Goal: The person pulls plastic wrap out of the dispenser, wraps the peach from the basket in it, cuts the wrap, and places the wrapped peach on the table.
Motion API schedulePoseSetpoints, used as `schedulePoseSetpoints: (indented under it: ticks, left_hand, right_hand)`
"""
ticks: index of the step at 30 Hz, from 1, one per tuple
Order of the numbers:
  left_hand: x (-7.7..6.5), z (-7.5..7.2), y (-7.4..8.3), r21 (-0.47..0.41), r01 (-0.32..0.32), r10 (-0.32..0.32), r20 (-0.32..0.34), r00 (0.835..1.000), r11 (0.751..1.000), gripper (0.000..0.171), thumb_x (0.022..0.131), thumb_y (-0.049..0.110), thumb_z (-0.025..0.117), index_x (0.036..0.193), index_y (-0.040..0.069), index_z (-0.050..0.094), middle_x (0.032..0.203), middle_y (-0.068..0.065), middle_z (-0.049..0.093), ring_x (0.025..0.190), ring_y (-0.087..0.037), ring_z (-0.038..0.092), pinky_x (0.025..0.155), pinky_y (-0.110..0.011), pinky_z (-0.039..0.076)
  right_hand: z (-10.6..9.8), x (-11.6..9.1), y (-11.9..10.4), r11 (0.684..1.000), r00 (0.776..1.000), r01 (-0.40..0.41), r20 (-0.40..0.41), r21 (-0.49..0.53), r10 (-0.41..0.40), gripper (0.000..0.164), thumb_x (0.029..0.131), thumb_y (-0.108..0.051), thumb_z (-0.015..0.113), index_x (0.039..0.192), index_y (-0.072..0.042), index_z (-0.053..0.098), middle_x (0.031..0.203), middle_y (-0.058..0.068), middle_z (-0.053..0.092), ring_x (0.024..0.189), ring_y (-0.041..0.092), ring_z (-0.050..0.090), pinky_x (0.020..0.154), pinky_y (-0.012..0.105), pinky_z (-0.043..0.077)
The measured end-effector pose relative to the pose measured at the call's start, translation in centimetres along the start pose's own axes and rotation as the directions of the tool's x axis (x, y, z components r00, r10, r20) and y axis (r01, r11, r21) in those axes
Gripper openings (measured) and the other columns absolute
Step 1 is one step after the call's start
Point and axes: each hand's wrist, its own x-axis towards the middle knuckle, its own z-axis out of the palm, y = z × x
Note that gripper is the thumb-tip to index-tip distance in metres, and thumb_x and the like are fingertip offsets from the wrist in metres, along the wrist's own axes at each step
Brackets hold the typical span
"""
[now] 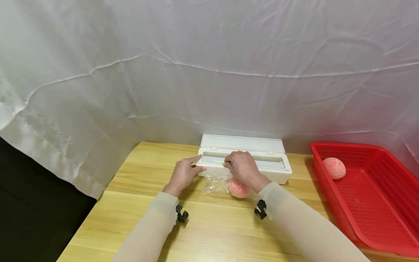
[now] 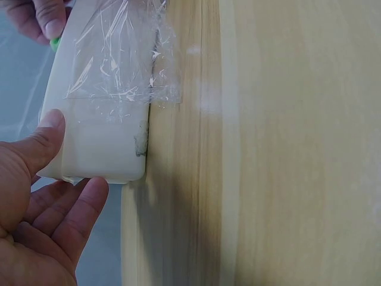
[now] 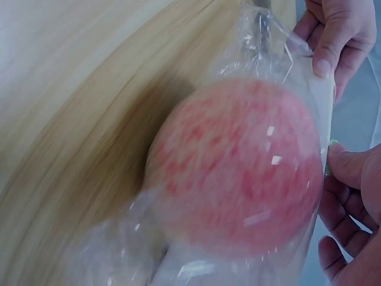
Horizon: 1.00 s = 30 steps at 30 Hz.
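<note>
A white cling film dispenser [image 1: 214,171] stands at the back of the table with its lid [image 1: 242,142] raised. My left hand [image 1: 183,174] grips its left end, thumb on the near upper edge and fingers against the end face. On the dispenser's top, my right hand [image 1: 240,165] pinches a small green slide cutter [image 3: 331,146], mostly covered by the fingers. Clear cling film [image 2: 122,56] hangs down the front face onto the table. Just under my right hand, a pink peach [image 3: 238,167] sits against the dispenser's front, with film lying over it.
To the right stands a red plastic basket [image 1: 337,207] with another peach [image 1: 334,168] inside, near its left wall. A pale grey curtain [image 1: 209,98] hangs behind the wooden table [image 1: 212,229]. The table's left edge borders a dark area.
</note>
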Motion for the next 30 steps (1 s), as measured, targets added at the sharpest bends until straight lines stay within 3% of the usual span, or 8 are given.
schedulePoseSetpoints:
  ticks: [17, 30]
  left_hand:
    - [0.0, 0.0, 0.0, 0.003, 0.006, -0.006, 0.01, 1.0, 1.0, 0.061, 0.096, 0.037, 0.078, 0.153, 0.031, 0.056, 0.048, 0.006, 0.036, 0.041, -0.01, 0.029, 0.04, -0.022, 0.03]
    - [0.0, -0.1, 0.0, -0.011, 0.01, -0.01, 0.019, 1.0, 1.0, 0.061, 0.097, 0.037, 0.077, 0.153, 0.032, 0.055, 0.048, 0.006, 0.035, 0.041, -0.01, 0.029, 0.04, -0.022, 0.03]
  right_hand:
    - [-0.7, -1.3, 2.0, 1.0, 0.999, 0.009, -0.045, -0.009, -0.01, 0.008, 0.095, -0.02, 0.078, 0.099, -0.014, 0.083, 0.096, 0.001, 0.079, 0.095, 0.026, 0.073, 0.091, 0.051, 0.056]
    - [-1.8, -2.6, 3.4, 1.0, 1.0, -0.02, -0.019, 0.003, 0.02, 0.01, 0.098, -0.019, 0.075, 0.099, -0.013, 0.083, 0.098, 0.003, 0.079, 0.097, 0.029, 0.073, 0.091, 0.055, 0.054]
